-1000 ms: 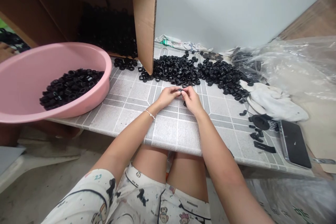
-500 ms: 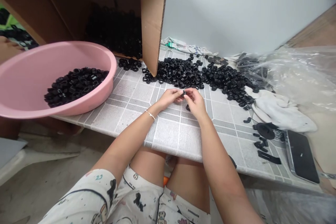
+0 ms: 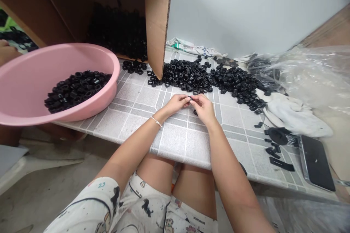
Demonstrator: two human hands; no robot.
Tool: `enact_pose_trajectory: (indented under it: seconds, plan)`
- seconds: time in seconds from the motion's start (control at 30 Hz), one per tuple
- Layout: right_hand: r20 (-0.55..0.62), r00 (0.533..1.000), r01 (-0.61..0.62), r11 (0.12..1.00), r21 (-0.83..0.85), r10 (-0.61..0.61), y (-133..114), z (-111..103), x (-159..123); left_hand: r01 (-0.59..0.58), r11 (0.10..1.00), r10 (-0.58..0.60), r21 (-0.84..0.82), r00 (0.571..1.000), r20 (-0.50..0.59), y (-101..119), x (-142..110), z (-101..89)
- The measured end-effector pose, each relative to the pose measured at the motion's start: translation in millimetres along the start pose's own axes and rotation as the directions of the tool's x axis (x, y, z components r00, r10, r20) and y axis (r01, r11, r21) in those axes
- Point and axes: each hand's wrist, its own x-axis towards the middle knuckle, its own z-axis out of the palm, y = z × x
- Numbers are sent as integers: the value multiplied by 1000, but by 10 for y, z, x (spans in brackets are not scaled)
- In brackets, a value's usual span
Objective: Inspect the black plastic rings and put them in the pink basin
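Bright, diffuse indoor light; white wall (image 3: 246, 11) evenly lit. Cardboard box (image 3: 62, 3) interior dim, black nuts (image 3: 117, 32) inside lost in shadow. Soft glare on plastic sheet (image 3: 308, 72). Wide-angle bowing toward frame edges curves tabletop (image 3: 175, 142) front edge. Focus adequate, fine detail slightly soft.

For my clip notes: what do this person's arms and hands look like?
Both arms are bare, no sleeves or gloves. The left hand has a thin silver bracelet at the wrist; the right hand has none. White shorts show black cartoon dogs.
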Motion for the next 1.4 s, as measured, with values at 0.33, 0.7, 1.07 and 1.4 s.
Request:
enact_pose_trajectory:
  seconds: [0.33, 0.7, 1.07, 1.4]
  plan:
    - [-17, 1000, 0, 1000, -15, -1, -35, -6, 20, 55, 984, -63, -170, 997, -40, 17, 24, 7]
    - [-147, 985, -113, 983, -147, 91, 26, -1, 19, 63, 987, -64, -148, 998, -3, 55, -5, 49]
    - [-22, 934, -325, 876, 355, 355, 73, -27, 97, 85, 908, -115, -410, 992, -50, 8, 27, -45]
    - [35, 953, -301, 918, 258, 302, 37, -33, 63, 87, 904, -126, -418, 990, -66, -5, 28, -81]
